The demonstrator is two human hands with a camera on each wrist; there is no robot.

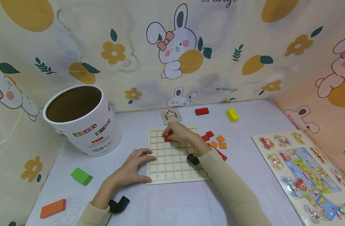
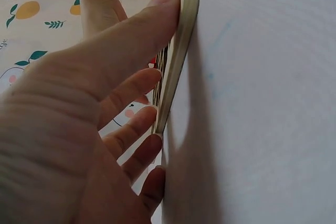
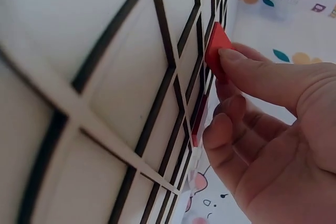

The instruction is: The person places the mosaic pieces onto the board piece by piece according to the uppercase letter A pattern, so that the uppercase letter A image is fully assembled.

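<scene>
A small red square tile [image 1: 167,138] sits at the upper-left part of the wooden grid board [image 1: 172,171], near the centre of the frame, pinched between the thumb and fingers of the right hand [image 1: 178,132]; in the right wrist view the red square tile [image 3: 217,50] is tilted against a grid cell, its edge under the thumb tip. The left hand [image 1: 132,168] lies spread at the board's left edge, fingertips on the first cells and thumb against the near corner; the left wrist view shows the thumb pressed on the board's rim [image 2: 181,51]. Just right of the board, loose red and orange tiles [image 1: 215,140] lie in a cluster on the surface [image 1: 172,204]. Above the board lies a small pattern card [image 1: 171,115], with a red block [image 1: 202,111] and a yellow block [image 1: 232,115] further right. A white cylindrical tub [image 1: 83,121] stands at middle left; a green block [image 1: 81,175] and an orange block [image 1: 52,208] lie at lower left. A vehicle peg puzzle [image 1: 302,171] occupies the lower right.
</scene>
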